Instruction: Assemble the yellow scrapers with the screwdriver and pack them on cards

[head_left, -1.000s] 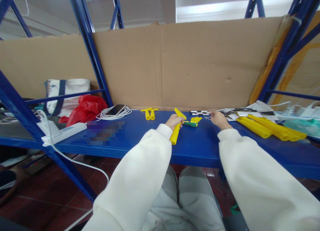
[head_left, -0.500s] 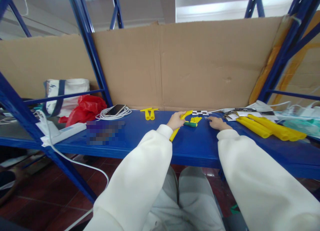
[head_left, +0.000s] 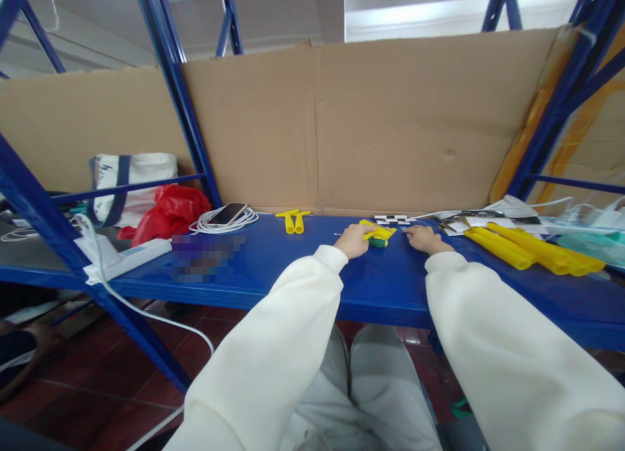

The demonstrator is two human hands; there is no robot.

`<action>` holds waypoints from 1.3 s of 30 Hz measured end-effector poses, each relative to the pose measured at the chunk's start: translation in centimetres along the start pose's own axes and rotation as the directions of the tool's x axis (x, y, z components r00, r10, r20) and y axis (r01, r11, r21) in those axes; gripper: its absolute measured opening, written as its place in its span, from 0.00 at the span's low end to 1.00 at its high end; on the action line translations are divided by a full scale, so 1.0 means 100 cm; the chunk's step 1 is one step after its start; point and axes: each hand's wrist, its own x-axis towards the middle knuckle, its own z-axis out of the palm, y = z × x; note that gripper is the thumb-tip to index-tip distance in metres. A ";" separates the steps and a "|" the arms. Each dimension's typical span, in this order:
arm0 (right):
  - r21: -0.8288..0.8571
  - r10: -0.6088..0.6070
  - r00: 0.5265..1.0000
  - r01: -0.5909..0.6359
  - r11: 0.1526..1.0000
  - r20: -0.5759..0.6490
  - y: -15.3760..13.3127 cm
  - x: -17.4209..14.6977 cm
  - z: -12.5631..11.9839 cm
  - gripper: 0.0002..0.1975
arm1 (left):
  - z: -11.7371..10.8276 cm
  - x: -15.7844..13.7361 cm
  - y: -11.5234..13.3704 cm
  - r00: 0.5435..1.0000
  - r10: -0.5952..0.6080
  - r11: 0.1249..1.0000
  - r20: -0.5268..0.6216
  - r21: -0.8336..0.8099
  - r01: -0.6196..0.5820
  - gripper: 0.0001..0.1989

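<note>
My left hand [head_left: 352, 241] is closed at the near edge of a yellow plastic piece [head_left: 383, 232], its fingertips on it. A green block-like part [head_left: 378, 242] sits just below the yellow piece. A thin light-coloured tip pokes out left of this hand; what it belongs to is hidden. To the right, my right hand [head_left: 424, 239] rests on the blue shelf [head_left: 303, 269], fingers curled together by some tiny light bits [head_left: 403, 229]. Whether they pinch one is too small to tell.
Two yellow T-shaped pieces [head_left: 293, 222] stand at the back. Several yellow tubes [head_left: 532, 249] lie at right beside papers. A phone [head_left: 229, 213] on a coiled white cable, a red bag [head_left: 170, 210] and a white power strip [head_left: 131, 259] are left. Cardboard [head_left: 415, 125] walls the back.
My left hand has shifted slightly right. The long yellow piece it held slantwise no longer shows that way; its fingers now meet the yellow piece over the green part. My right hand has barely moved.
</note>
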 end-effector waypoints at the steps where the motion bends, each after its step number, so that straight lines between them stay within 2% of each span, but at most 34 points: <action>1: -0.018 0.018 1.000 -0.018 1.000 0.019 -0.002 -0.001 -0.002 0.19 | 0.000 -0.001 0.000 1.000 0.015 0.999 0.013 0.038 -0.015 0.27; 6: -0.042 0.029 0.999 -0.029 0.999 0.012 -0.012 -0.004 -0.009 0.12 | -0.001 -0.004 -0.001 0.994 0.085 0.982 0.061 0.164 -0.094 0.26; 13: 0.168 0.043 0.992 -0.063 0.984 0.121 -0.011 0.003 -0.007 0.07 | -0.001 -0.002 -0.002 0.994 0.089 0.982 0.067 0.160 -0.099 0.25; 16: 0.280 0.036 0.996 -0.057 0.958 0.080 -0.012 0.004 -0.007 0.07 | -0.001 -0.002 -0.003 0.995 0.078 0.982 0.058 0.170 -0.087 0.26; 18: 0.431 0.016 1.000 -0.021 0.902 0.015 -0.015 0.004 -0.009 0.06 | -0.001 -0.002 -0.003 0.996 0.073 0.981 0.050 0.178 -0.081 0.26; 19: 0.529 -0.005 1.000 0.013 0.848 -0.017 -0.017 0.003 -0.009 0.05 | -0.001 -0.002 -0.004 0.997 0.071 0.980 0.045 0.181 -0.078 0.26; 22: 0.771 -0.096 0.993 0.112 0.626 -0.066 -0.027 -0.002 -0.013 0.07 | 0.000 -0.001 -0.005 0.998 0.064 0.979 0.019 0.193 -0.066 0.26; 23: 0.809 -0.134 0.989 0.133 0.572 -0.068 -0.030 -0.005 -0.014 0.09 | 0.000 -0.001 -0.005 0.998 0.063 0.978 0.010 0.196 -0.064 0.26; 25: 0.831 -0.195 0.978 0.166 0.530 -0.071 -0.038 -0.010 -0.016 0.12 | 0.000 -0.001 -0.005 0.998 0.065 0.978 -0.005 0.200 -0.062 0.26; 31: 0.776 -0.254 0.960 0.247 0.581 -0.115 -0.052 -0.017 -0.016 0.08 | 0.000 -0.002 -0.005 0.997 0.076 0.978 -0.017 0.195 -0.071 0.26; 39: 0.635 -0.346 0.921 0.377 0.674 -0.179 -0.051 -0.009 -0.011 0.05 | 0.000 -0.003 -0.005 0.997 0.071 0.972 0.003 0.226 -0.070 0.26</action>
